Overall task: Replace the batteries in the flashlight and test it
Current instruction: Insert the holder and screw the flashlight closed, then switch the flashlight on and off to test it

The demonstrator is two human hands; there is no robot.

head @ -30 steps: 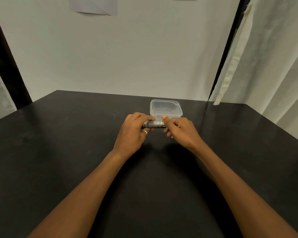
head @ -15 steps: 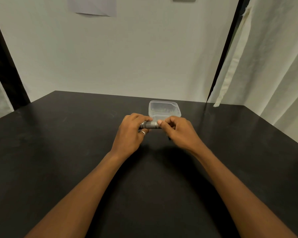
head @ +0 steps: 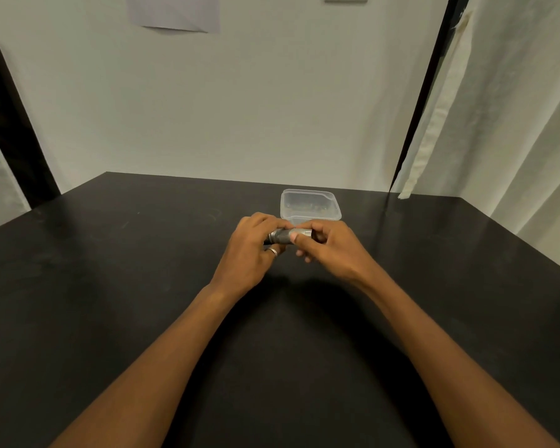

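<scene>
Both hands hold the flashlight [head: 286, 236] crosswise above the black bench [head: 110, 286], the left hand [head: 251, 250] clamped on its left end and the right hand [head: 328, 245] pinching its right end. A clear tub [head: 309, 205] sits on the bench just beyond, at 12 o'clock from the hands.

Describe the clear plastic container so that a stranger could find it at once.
Look at the black table, toward its far edge near the wall. The clear plastic container sits just behind both hands, which grip a grey flashlight. It is the only see-through thing there.
</scene>
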